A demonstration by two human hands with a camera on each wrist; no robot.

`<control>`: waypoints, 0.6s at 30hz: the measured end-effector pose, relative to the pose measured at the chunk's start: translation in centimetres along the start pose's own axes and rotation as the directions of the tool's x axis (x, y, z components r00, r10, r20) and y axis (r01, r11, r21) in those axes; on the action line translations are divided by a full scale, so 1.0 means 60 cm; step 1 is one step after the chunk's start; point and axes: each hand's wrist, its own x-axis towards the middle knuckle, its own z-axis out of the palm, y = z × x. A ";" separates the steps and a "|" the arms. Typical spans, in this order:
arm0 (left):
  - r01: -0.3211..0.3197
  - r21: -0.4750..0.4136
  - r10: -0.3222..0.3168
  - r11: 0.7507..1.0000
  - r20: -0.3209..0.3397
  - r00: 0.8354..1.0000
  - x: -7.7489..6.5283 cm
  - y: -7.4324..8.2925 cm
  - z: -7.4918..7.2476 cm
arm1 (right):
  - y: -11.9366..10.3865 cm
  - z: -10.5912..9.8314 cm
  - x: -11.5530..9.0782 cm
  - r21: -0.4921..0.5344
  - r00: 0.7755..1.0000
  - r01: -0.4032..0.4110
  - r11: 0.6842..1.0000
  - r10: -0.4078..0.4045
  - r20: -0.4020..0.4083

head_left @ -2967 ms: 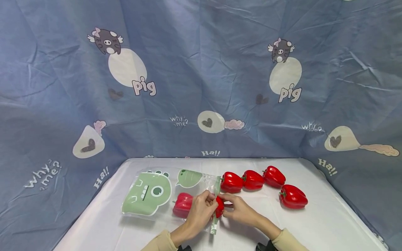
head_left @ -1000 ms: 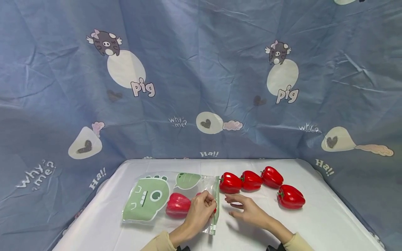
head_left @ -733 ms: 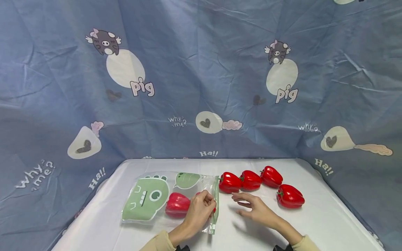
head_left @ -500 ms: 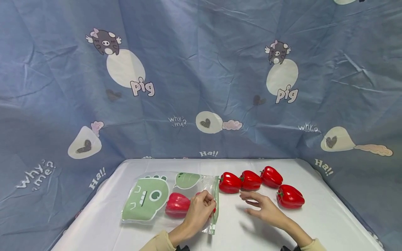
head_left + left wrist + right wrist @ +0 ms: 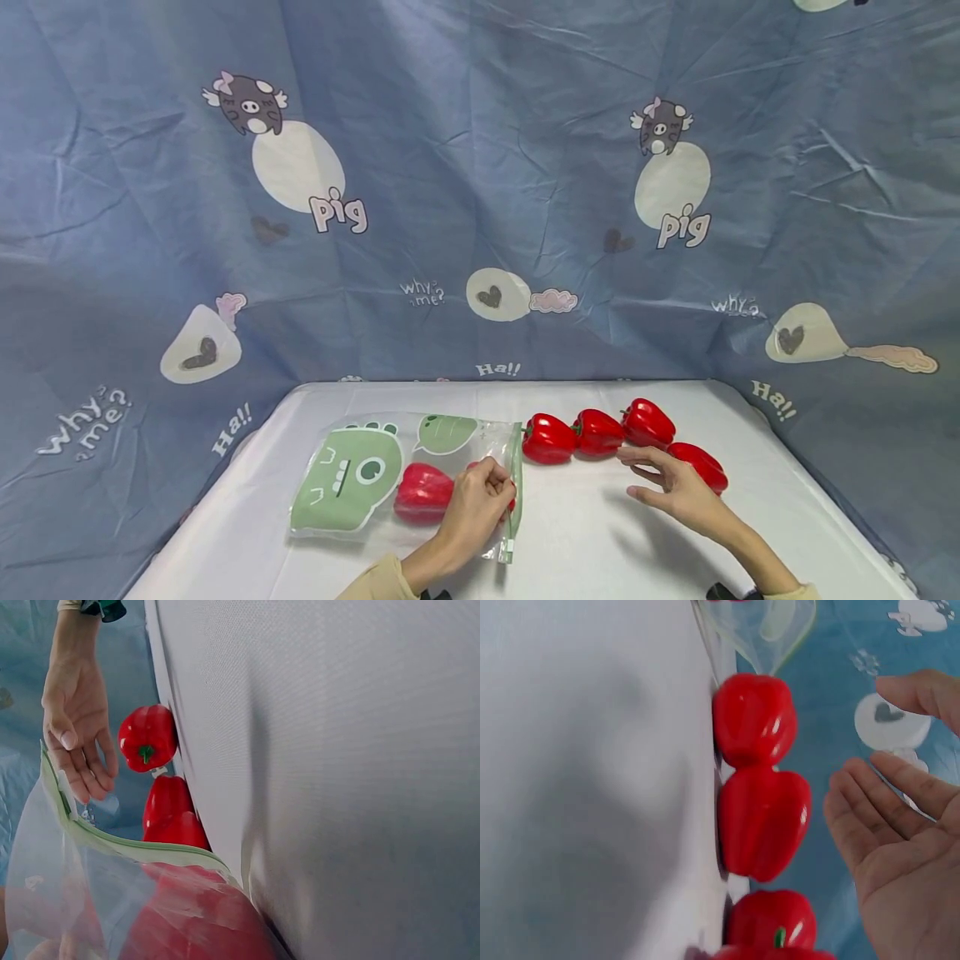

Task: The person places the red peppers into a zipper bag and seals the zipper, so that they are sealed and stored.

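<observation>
My left hand (image 5: 474, 507) pinches the upper layer of a clear zip bag (image 5: 480, 433) near its green-edged mouth. The bag lies flat, printed with a green monster. One red bell pepper (image 5: 423, 494) shows inside it; red beside my left fingers suggests another, mostly hidden. My right hand (image 5: 675, 490) hovers over the table with relaxed, spread fingers and holds nothing. It partly covers a red bell pepper (image 5: 703, 465) at the right. In the right wrist view its palm (image 5: 915, 877) faces the camera, apart from the peppers.
Three more red bell peppers, a left one (image 5: 549, 438), a middle one (image 5: 599, 433) and a right one (image 5: 648, 422), lie in a row behind the right hand. A white cloth covers the table (image 5: 570, 542). A blue printed curtain (image 5: 480, 208) hangs behind it.
My right hand has let go of the bell pepper at the bag's mouth and moved right, towards the far-right pepper. That pepper now sits in the bag. My left hand keeps its pinch.
</observation>
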 end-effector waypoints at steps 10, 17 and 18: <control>0.009 0.006 -0.009 1.000 0.005 1.000 0.000 0.001 -0.003 | 0.008 -0.036 -0.020 -0.011 0.997 -0.038 0.999 0.038 -0.060; 0.008 0.005 -0.008 1.000 0.008 1.000 0.000 -0.001 -0.003 | 0.003 -0.072 -0.038 -0.023 0.994 -0.061 0.998 0.059 -0.091; 0.008 0.004 -0.008 1.000 0.007 1.000 0.000 -0.001 -0.003 | 0.003 -0.075 -0.040 -0.054 0.993 -0.060 0.997 0.054 -0.105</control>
